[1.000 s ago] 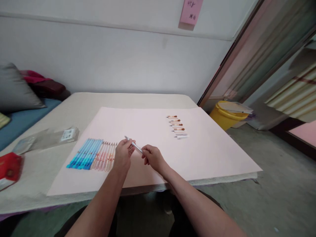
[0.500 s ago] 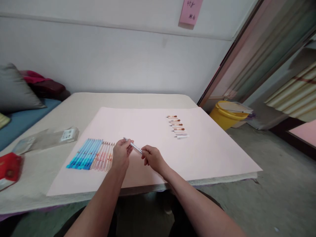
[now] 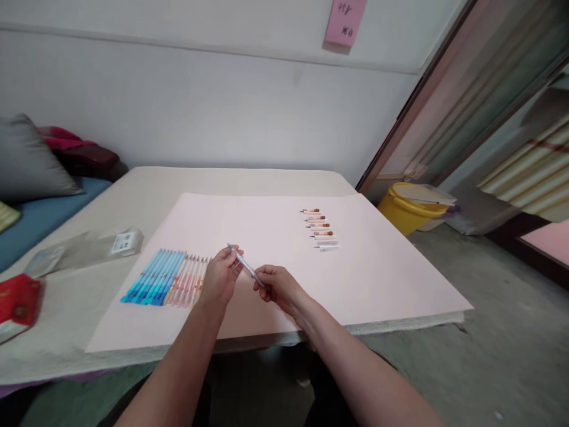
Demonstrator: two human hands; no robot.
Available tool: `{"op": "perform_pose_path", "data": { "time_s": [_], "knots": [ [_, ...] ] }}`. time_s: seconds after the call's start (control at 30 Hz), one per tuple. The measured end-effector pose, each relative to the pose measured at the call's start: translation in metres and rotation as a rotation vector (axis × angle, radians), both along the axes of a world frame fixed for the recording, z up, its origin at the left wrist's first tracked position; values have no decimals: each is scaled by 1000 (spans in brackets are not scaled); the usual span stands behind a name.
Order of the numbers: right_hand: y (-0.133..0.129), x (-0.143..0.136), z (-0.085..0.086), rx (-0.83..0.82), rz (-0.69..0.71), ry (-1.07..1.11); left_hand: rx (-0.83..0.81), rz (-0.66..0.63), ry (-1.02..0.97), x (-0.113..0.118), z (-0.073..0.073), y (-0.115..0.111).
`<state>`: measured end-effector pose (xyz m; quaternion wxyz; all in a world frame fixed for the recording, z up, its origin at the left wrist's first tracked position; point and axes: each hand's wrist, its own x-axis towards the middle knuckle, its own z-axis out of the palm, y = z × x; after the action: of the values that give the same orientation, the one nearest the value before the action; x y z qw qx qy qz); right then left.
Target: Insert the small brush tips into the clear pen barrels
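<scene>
A slim whitish pen (image 3: 247, 264) slants between my two hands above the pink sheet (image 3: 391, 279). My left hand (image 3: 222, 270) pinches its upper end, with the tip poking out past the fingers. At the lower end, the fingers of my right hand (image 3: 278, 286) are closed on the barrel. Left of my left hand lies a row of blue pens (image 3: 153, 277), and beside them a row of pale pink pens (image 3: 186, 280), partly hidden by that hand. Farther right, several pen parts with brown decorated ends (image 3: 323, 225) lie in a column, with clear pieces (image 3: 328, 244) nearest me.
Clear plastic packaging (image 3: 102, 249) and a red box (image 3: 18, 305) lie on the table's left. A grey cushion (image 3: 35, 160) rests beyond it. A yellow bucket (image 3: 406, 207) stands on the floor at the right. The wall rises behind the table.
The pen and my left hand have shifted slightly right. The pen slants more steeply, its lower end now farther down in my right hand.
</scene>
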<state>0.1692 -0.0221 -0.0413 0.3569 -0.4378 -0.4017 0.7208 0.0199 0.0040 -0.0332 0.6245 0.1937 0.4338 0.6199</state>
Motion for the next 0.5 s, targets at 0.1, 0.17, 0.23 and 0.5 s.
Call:
{"op": "perform_pose_path", "data": {
  "time_s": [0.1,0.17,0.23,0.5],
  "knots": [
    [1,0,-1,39,-24,-63,-22,26,-4,0,-1,0],
    [0,-2,-2,206,-81,-241,-45,60,5,1,-2,0],
    [-2,-4,-3,410,-115,-432,-49,75,7,1,-2,0],
    [-5,-6,2,400,4,-450,-1,52,6,0,-1,-1]
  ]
}}
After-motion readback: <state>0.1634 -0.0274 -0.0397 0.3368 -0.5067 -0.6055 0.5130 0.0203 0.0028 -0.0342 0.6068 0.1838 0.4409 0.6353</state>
